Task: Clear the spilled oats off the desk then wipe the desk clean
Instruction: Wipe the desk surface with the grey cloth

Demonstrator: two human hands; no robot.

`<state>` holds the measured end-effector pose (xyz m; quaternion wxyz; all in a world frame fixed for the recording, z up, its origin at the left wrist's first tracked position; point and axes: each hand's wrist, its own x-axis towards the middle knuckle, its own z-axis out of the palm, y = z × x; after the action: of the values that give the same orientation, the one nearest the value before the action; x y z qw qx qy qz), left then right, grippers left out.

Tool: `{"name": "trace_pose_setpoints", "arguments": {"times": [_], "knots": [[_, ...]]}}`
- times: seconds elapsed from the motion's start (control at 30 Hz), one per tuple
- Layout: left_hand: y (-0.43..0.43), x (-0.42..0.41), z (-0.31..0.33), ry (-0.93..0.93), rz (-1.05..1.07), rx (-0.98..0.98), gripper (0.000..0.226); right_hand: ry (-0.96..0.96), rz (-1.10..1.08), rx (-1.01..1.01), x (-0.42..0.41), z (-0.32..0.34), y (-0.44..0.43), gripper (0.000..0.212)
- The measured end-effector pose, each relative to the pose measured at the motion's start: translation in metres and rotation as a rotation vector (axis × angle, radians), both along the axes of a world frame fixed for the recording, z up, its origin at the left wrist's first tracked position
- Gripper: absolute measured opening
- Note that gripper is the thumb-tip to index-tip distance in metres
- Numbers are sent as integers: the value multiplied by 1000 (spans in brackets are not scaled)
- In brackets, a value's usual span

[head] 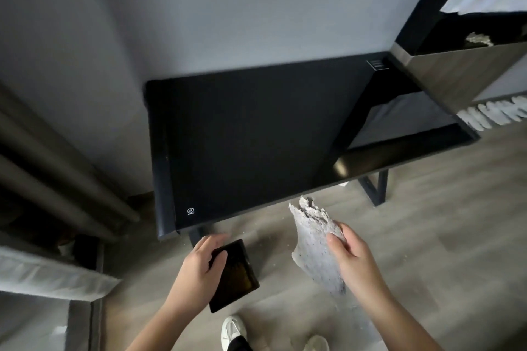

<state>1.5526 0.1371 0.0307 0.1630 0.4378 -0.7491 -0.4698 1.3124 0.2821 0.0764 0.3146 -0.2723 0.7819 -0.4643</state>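
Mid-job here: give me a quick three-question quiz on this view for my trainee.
1. True or false: the right hand presses the cloth flat on the desk.
2. Which hand grips the tray? A) left hand B) right hand C) neither
3. Fill in: the pale specks lie on the ____.

Key
1. False: the cloth hangs in the air in front of the desk.
2. A
3. floor
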Motion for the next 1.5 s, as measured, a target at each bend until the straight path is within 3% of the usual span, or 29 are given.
{"name": "trace_pose_setpoints", "arguments": {"times": [0.2, 0.47, 0.7, 1.0, 1.27, 1.5], "knots": [[40, -95, 10, -3, -133, -1, 28, -37, -185, -59, -53, 1, 88, 23], [146, -211, 21, 93, -73, 70, 21, -38, -295, -92, -146, 3, 194, 25], [211, -269, 19, 41, -132, 70, 23, -75, -406, -72, -226, -5, 253, 18], [208, -402, 6, -12, -203, 142, 22, -132, -517, -100, -344, -13, 267, 23], [190, -603, 3, -4, -427, 180, 33, -90, -681, -1, -470, -18, 285, 22], [177, -756, 33, 72, -529, 179, 30, -58, -790, 0, -556, -9, 291, 27]]}}
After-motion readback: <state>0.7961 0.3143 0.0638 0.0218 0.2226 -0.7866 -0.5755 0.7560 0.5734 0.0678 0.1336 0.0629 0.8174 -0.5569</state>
